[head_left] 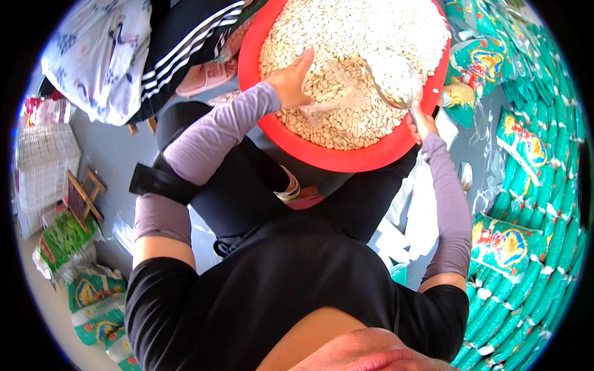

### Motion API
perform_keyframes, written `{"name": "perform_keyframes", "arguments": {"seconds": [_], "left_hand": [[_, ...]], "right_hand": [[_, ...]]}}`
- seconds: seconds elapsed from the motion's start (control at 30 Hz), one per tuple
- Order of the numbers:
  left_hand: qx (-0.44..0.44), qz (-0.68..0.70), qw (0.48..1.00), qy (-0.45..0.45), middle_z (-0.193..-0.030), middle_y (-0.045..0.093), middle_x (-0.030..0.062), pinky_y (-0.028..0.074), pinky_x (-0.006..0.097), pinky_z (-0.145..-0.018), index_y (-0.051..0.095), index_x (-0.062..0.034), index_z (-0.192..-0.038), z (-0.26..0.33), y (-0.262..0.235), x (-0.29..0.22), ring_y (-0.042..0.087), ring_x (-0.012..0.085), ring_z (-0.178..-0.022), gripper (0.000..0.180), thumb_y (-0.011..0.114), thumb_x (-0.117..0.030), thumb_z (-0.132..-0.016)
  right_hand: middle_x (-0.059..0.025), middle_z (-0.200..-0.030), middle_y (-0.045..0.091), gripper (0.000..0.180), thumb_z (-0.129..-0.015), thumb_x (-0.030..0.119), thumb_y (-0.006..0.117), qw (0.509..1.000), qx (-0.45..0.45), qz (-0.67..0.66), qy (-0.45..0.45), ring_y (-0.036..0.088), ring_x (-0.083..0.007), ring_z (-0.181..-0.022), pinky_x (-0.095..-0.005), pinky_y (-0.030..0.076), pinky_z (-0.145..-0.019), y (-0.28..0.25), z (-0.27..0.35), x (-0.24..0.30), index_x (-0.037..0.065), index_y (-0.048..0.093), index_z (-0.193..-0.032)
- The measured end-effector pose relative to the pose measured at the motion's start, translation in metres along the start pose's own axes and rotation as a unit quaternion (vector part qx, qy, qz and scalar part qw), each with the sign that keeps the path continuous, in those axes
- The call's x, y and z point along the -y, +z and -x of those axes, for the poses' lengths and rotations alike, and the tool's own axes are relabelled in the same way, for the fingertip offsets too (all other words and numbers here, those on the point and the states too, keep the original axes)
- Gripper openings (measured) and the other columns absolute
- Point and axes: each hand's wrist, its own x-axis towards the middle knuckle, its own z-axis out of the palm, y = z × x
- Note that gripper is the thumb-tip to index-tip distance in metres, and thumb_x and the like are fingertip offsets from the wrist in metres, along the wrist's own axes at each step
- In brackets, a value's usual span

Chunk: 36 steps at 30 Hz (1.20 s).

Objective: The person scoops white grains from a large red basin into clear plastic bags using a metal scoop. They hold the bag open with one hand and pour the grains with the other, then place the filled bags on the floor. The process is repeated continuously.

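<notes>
A big red basin is heaped with pale pumpkin seeds. In it lies a clear plastic bag, partly filled with the same seeds. My left hand is at the bag's left side, thumb and fingers spread apart against the film as it holds the mouth wide; some fingertips are hard to make out. At the basin's right rim, my right hand is closed round the handle of a metal scoop. The scoop is full of seeds and tilts over the heap, close to the bag.
Green printed packages are stacked along the right. Another person's striped black trouser leg and pink slipper are beside the basin's left. A white plastic basket and small wooden stool stand far left. White plastic lies below the basin.
</notes>
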Motion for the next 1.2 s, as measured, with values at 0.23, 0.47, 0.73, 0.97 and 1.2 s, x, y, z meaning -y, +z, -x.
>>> {"name": "perform_keyframes", "arguments": {"seconds": [0.23, 0.47, 0.73, 0.97, 1.2], "left_hand": [[0.026, 0.024, 0.999, -0.022, -0.146, 0.017, 0.0181, 0.032, 0.030, -0.103, 0.003, -0.0024, -0.141, -0.002, -0.001, 0.002, 0.034, 0.0308, -0.128, 0.098, 0.068, -0.017, -0.069], [0.050, 0.059, 0.997, -0.013, -0.143, 0.018, 0.0242, 0.033, 0.029, -0.103, 0.002, -0.0004, -0.141, -0.005, -0.001, 0.001, 0.035, 0.0321, -0.127, 0.094, 0.062, -0.014, -0.070], [-0.015, 0.110, 0.993, -0.029, -0.141, 0.024, 0.0255, 0.033, 0.029, -0.102, 0.006, 0.0011, -0.140, -0.016, 0.007, 0.026, 0.036, 0.0327, -0.126, 0.090, 0.060, -0.012, -0.070], [-0.022, 0.138, 0.990, -0.020, -0.139, 0.029, 0.0254, 0.035, 0.029, -0.099, 0.006, 0.0010, -0.141, -0.016, 0.008, 0.020, 0.042, 0.0299, -0.121, 0.087, 0.058, -0.007, -0.071], [-0.038, 0.355, 0.934, -0.021, -0.141, 0.030, 0.0185, 0.046, 0.023, -0.066, 0.009, 0.0011, -0.141, -0.002, -0.008, 0.002, 0.053, 0.0101, -0.072, 0.081, 0.052, 0.004, -0.072]], "right_hand": [[0.0036, -0.047, 0.038, 0.059, -0.082, 0.064, 0.044, 0.993, 0.083, 0.085, -0.015, 0.030, -0.0052, -0.032, -0.0223, 0.024, -0.030, -0.018, 0.061, 0.034, 0.007, 0.052, -0.070], [-0.0052, -0.053, 0.050, 0.055, -0.083, 0.056, 0.051, 0.954, 0.084, 0.255, -0.131, 0.046, -0.0143, -0.042, -0.0290, 0.038, -0.042, 0.058, 0.058, 0.061, 0.002, 0.057, -0.077], [-0.0078, -0.060, 0.057, 0.044, -0.086, 0.045, 0.054, 0.938, 0.041, 0.255, -0.230, 0.054, -0.0181, -0.048, -0.0329, 0.044, -0.047, 0.038, 0.048, 0.035, 0.001, 0.057, -0.085], [0.0030, -0.055, 0.041, 0.047, -0.090, 0.049, 0.045, 0.992, 0.100, -0.079, 0.003, 0.034, -0.0061, -0.035, -0.0216, 0.027, -0.032, 0.021, 0.029, -0.016, 0.003, 0.054, -0.084], [-0.0261, -0.105, 0.056, 0.063, -0.076, 0.037, 0.063, 0.845, -0.226, 0.308, -0.374, 0.052, -0.0399, -0.101, -0.0446, 0.040, -0.087, 0.056, -0.036, -0.057, -0.005, 0.046, -0.120]]}}
